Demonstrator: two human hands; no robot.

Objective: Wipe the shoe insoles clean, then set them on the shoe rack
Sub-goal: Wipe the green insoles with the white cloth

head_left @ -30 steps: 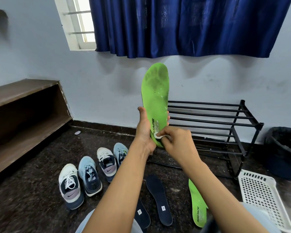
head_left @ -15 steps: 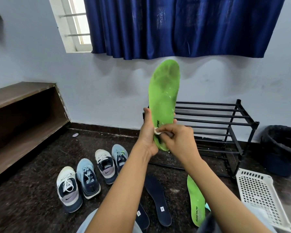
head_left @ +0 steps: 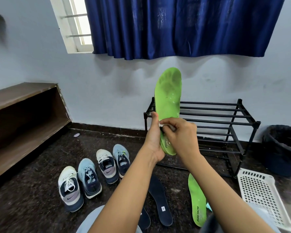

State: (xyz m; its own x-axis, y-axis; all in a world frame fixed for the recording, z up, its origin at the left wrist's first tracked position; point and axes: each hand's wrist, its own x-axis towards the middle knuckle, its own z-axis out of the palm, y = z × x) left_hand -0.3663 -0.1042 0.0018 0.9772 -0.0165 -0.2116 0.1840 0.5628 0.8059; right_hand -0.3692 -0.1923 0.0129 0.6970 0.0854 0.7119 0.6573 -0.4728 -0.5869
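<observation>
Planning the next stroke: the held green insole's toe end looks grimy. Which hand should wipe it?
Right. The right hand pinches the white wipe against the green insole, below the dark smudges; the left hand grips its heel end, holding it upright.

**Clearances about the raised insole point(head_left: 169, 98).** Open air stands over the top bars of the shoe rack point(head_left: 217, 115), 3 o'clock. Floor obstacles: four shoes point(head_left: 89, 175) at 8 o'clock, dark insoles point(head_left: 160, 199) at 6, a green insole point(head_left: 197, 199) at 5, a white basket point(head_left: 259, 190) and black bin point(head_left: 282, 148) at 4. A wooden shelf point(head_left: 23, 115) bounds 9 o'clock, with open floor point(head_left: 40, 174) before it.
</observation>
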